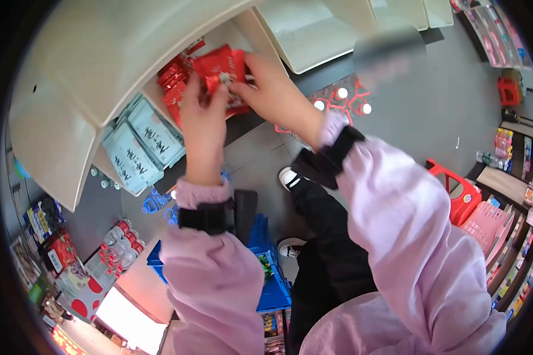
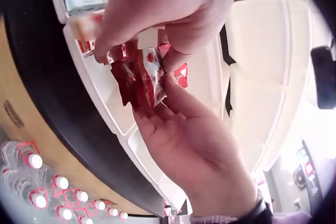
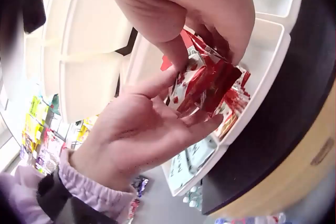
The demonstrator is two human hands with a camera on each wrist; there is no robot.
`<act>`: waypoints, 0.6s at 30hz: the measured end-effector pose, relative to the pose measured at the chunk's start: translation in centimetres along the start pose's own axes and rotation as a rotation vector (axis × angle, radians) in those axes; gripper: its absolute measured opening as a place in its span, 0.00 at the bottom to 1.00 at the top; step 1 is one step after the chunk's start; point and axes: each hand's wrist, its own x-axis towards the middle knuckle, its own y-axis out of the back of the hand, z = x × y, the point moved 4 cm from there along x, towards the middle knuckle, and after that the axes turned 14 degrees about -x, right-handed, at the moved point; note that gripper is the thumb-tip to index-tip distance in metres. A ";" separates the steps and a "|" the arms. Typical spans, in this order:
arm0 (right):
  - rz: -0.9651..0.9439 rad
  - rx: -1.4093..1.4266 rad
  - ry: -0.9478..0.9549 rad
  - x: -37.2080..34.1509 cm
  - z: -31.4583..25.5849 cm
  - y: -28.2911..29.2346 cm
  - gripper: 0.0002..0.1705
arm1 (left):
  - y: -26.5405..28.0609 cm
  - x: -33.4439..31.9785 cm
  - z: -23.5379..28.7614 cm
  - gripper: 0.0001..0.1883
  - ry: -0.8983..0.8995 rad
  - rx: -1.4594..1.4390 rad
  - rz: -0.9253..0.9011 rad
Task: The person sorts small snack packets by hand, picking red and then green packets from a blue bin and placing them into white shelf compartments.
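Observation:
Both hands are together over a white bin compartment (image 3: 269, 74), holding small glossy red packets (image 1: 219, 64) with white print. My left hand (image 1: 204, 115) grips the packets from the near left, thumb against their front. From the right, my right hand (image 1: 272, 89) pinches the same bunch by its edge. In the left wrist view the red packets (image 2: 149, 77) stand upright between both hands' fingers, which partly hide them. More red packets (image 1: 172, 77) lie in the compartment behind the left hand. Pale blue packets (image 1: 157, 133) with dark lettering fill the neighbouring compartment.
Other white bins (image 1: 311, 35) stand alongside. Bottles with white caps (image 1: 342, 93) are on the floor beyond the right forearm. A blue crate (image 1: 272, 293) sits below the left forearm, and a red stool (image 1: 462, 198) stands at the right near stocked shelves.

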 end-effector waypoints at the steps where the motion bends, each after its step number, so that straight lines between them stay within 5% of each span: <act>1: 0.047 -0.091 0.009 1.5 0.8 -0.5 0.20 | 0.2 1.7 -0.8 0.20 0.025 0.043 0.008; 10: -0.133 -0.316 0.129 10.4 6.4 -6.4 0.18 | 1.4 9.8 -4.9 0.13 0.200 0.001 0.295; 14: -0.208 -0.410 0.063 12.4 6.7 -7.3 0.18 | 1.1 11.4 -5.6 0.19 0.211 -0.056 0.182; 18: 0.057 -0.482 0.127 13.2 6.8 -8.8 0.16 | 2.3 13.5 -7.7 0.24 0.162 -0.162 0.040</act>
